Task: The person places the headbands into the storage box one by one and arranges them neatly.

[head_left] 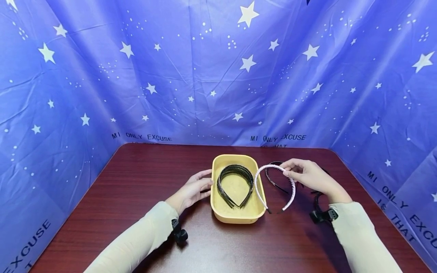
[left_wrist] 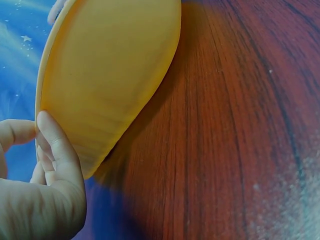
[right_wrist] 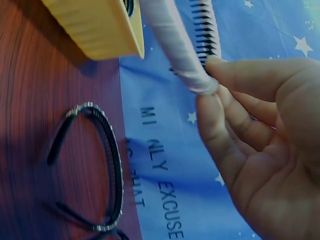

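Note:
A yellow plastic bin (head_left: 218, 217) sits on the table, with several black toothed headbands (head_left: 218, 185) nested together inside it. My left hand (head_left: 192, 190) rests its fingertips against the bin's left wall; the left wrist view shows the thumb and a finger (left_wrist: 15, 134) touching near the rim. With thumb and fingers, my right hand (head_left: 312, 176) pinches the top of a pale pink wrapped headband (head_left: 258, 187), held up at the bin's right rim. Comb teeth line its inner side in the right wrist view. Behind it, a dark headband with shiny trim (right_wrist: 117, 165) lies on the table.
Further dark headbands (head_left: 318, 201) lie to the right, partly hidden by my right hand and wrist. The dark red wooden table (head_left: 143, 170) ends at a blue curtain (head_left: 191, 76) with stars, which surrounds the back and sides.

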Demonstrator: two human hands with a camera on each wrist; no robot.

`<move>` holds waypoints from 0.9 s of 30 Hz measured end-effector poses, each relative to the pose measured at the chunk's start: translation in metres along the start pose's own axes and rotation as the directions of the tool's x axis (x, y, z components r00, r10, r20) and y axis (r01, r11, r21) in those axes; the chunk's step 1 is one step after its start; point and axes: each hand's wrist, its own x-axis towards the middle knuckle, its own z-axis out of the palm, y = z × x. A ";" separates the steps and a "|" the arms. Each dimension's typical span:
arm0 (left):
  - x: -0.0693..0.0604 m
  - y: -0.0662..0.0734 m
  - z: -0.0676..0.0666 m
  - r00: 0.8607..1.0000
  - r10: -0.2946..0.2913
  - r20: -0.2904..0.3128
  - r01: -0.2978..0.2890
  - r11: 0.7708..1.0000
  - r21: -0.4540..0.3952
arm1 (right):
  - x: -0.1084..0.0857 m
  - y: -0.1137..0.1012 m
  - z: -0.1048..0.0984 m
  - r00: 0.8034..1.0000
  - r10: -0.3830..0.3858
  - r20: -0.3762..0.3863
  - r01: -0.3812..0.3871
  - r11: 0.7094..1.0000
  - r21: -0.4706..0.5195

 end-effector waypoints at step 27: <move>0.002 -0.001 -0.001 1.000 0.004 -0.009 -0.004 1.000 0.001 | 0.048 -0.012 0.050 0.993 -0.061 -0.103 0.073 0.990 0.118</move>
